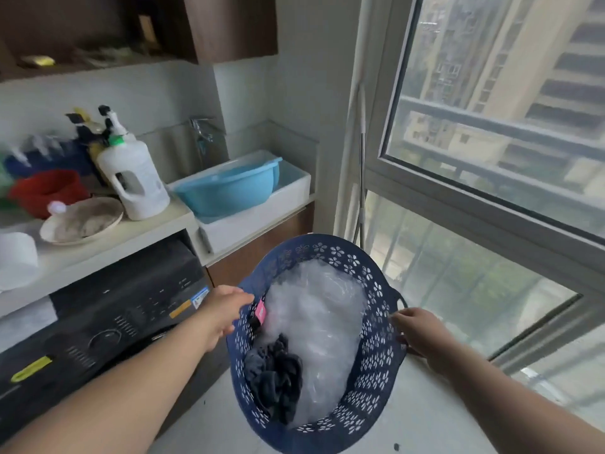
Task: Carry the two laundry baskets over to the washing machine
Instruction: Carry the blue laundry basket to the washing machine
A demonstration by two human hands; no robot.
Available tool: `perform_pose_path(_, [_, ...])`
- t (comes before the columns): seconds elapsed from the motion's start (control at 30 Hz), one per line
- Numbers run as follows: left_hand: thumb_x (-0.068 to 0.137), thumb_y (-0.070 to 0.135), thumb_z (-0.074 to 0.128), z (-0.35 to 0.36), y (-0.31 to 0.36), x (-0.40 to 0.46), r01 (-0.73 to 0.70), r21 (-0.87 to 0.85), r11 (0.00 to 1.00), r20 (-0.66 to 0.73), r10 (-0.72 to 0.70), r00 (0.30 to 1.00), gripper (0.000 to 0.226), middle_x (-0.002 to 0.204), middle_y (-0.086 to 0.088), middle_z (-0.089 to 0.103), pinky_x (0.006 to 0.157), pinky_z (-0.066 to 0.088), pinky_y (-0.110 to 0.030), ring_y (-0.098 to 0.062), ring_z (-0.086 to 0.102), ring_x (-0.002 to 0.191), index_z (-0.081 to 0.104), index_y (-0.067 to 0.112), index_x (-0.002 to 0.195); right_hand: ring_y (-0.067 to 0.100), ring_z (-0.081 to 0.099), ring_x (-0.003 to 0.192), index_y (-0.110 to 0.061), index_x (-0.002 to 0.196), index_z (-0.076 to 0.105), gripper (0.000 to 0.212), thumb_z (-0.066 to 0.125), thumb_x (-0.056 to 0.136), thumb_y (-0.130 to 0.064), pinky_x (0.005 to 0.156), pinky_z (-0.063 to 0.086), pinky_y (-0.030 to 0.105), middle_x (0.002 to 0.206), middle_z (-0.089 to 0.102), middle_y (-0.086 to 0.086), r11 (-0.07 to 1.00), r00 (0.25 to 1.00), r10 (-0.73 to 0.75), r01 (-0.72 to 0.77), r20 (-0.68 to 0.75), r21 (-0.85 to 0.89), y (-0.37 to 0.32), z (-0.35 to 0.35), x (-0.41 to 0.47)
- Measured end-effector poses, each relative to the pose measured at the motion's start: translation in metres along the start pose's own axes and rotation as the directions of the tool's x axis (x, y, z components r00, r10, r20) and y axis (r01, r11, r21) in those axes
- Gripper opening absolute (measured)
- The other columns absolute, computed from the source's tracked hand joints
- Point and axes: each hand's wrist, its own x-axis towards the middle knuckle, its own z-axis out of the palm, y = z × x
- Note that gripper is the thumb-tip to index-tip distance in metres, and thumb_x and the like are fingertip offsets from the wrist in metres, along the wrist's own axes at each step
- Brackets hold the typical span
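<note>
A dark blue laundry basket (pixel 376 329) with flower-shaped holes hangs in the air at the centre, tilted toward me. Inside it lie a clear plastic wrap, a dark cloth and a pink tag. My left hand (pixel 226 311) grips the basket's left rim. My right hand (pixel 417 329) holds the right rim next to its handle. The black washing machine (pixel 108 329) stands at the lower left under a white counter, just left of the basket. Only one basket is in view.
On the white counter (pixel 157 224) stand a white detergent bottle (pixel 134 181), spray bottles, a red bowl and a plate. A light blue basin (pixel 229 188) sits in the white sink. A large window (pixel 491 158) fills the right side. Pale floor lies below.
</note>
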Motion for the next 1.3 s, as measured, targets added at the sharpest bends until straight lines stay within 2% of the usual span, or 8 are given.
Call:
perform_pose_path(0.1, [0.093, 0.024, 0.068, 0.016, 0.028, 0.065, -0.016, 0.058, 0.998, 0.049, 0.013, 0.999, 0.022, 0.100, -0.006, 0.060, 0.073, 0.044, -0.035, -0.022, 0.053, 0.088, 0.062, 0.018, 0.113, 0.026, 0.043, 0.073, 0.017, 0.097, 0.058, 0.035, 0.060, 0.085, -0.016, 0.062, 0.034, 0.038, 0.077, 0.047, 0.013, 0.997, 0.997, 0.077, -0.077, -0.002, 0.031, -0.006, 0.008, 0.045])
perform_pose_path(0.27, [0.093, 0.023, 0.067, 0.044, 0.049, 0.142, 0.018, 0.139, 0.990, 0.057, -0.026, 0.998, 0.020, 0.106, -0.008, 0.064, 0.074, 0.047, -0.036, -0.022, 0.056, 0.089, 0.062, 0.020, 0.113, 0.026, 0.036, 0.074, -0.015, 0.083, 0.057, 0.005, 0.058, 0.082, -0.020, 0.060, 0.028, 0.035, 0.076, 0.040, 0.011, 0.991, 0.993, 0.113, -0.114, 0.018, 0.065, -0.013, 0.023, 0.114])
perform_pose_path(0.43, [0.094, 0.021, 0.067, 0.076, 0.055, 0.224, 0.096, 0.230, 0.968, 0.046, -0.110, 0.993, 0.021, 0.106, -0.009, 0.065, 0.076, 0.049, -0.037, -0.024, 0.059, 0.092, 0.064, 0.020, 0.115, 0.018, 0.029, 0.052, -0.015, 0.070, 0.054, 0.017, 0.059, 0.086, -0.016, 0.054, 0.022, 0.031, 0.062, 0.040, 0.006, 0.973, 0.978, 0.206, -0.209, 0.035, 0.095, -0.003, 0.042, 0.186])
perform_pose_path(0.63, [0.096, 0.018, 0.063, 0.114, 0.044, 0.322, 0.137, 0.343, 0.929, 0.081, -0.174, 0.981, 0.023, 0.114, -0.007, 0.065, 0.075, 0.049, -0.034, -0.025, 0.062, 0.100, 0.066, 0.021, 0.119, 0.017, 0.020, 0.050, -0.021, 0.063, 0.038, 0.024, 0.056, 0.078, -0.021, 0.057, 0.014, 0.035, 0.065, 0.030, 0.008, 0.941, 0.949, 0.311, -0.316, 0.059, 0.118, 0.017, 0.082, 0.248])
perform_pose_path(0.87, [0.096, 0.014, 0.058, 0.164, -0.021, 0.466, 0.117, 0.438, 0.891, 0.145, -0.199, 0.969, 0.032, 0.112, -0.002, 0.065, 0.073, 0.046, -0.035, -0.014, 0.057, 0.086, 0.066, 0.023, 0.126, 0.020, 0.029, 0.056, -0.017, 0.068, 0.053, 0.017, 0.060, 0.082, -0.024, 0.061, 0.024, 0.037, 0.062, 0.038, 0.008, 0.891, 0.899, 0.438, -0.430, -0.027, 0.143, 0.068, 0.163, 0.346])
perform_pose_path(0.97, [0.099, 0.010, 0.053, 0.177, -0.057, 0.515, 0.098, 0.479, 0.872, 0.173, -0.203, 0.964, 0.036, 0.099, 0.008, 0.059, 0.061, 0.041, -0.030, -0.010, 0.050, 0.070, 0.063, 0.021, 0.132, 0.022, 0.038, 0.065, 0.010, 0.081, 0.057, 0.032, 0.062, 0.085, -0.022, 0.066, 0.030, 0.040, 0.067, 0.044, 0.010, 0.867, 0.877, 0.480, -0.469, -0.028, 0.166, 0.097, 0.196, 0.388])
perform_pose_path(1.1, [0.100, 0.001, 0.046, 0.192, -0.095, 0.573, 0.019, 0.547, 0.837, 0.236, -0.177, 0.955, 0.044, 0.129, -0.002, 0.058, 0.073, 0.042, -0.027, -0.013, 0.055, 0.097, 0.060, 0.019, 0.138, 0.026, 0.048, 0.071, 0.012, 0.100, 0.066, 0.033, 0.065, 0.088, -0.018, 0.068, 0.039, 0.039, 0.077, 0.056, 0.013, 0.842, 0.852, 0.521, -0.501, -0.056, 0.201, 0.127, 0.230, 0.438])
perform_pose_path(1.3, [0.097, -0.001, 0.046, 0.230, -0.130, 0.642, -0.057, 0.589, 0.806, 0.283, -0.140, 0.949, 0.048, 0.146, -0.011, 0.053, 0.089, 0.041, -0.029, -0.023, 0.053, 0.128, 0.060, 0.022, 0.137, 0.025, 0.048, 0.068, 0.002, 0.079, 0.062, 0.026, 0.064, 0.076, -0.024, 0.067, 0.042, 0.043, 0.075, 0.057, 0.011, 0.810, 0.825, 0.561, -0.531, -0.065, 0.249, 0.152, 0.267, 0.491])
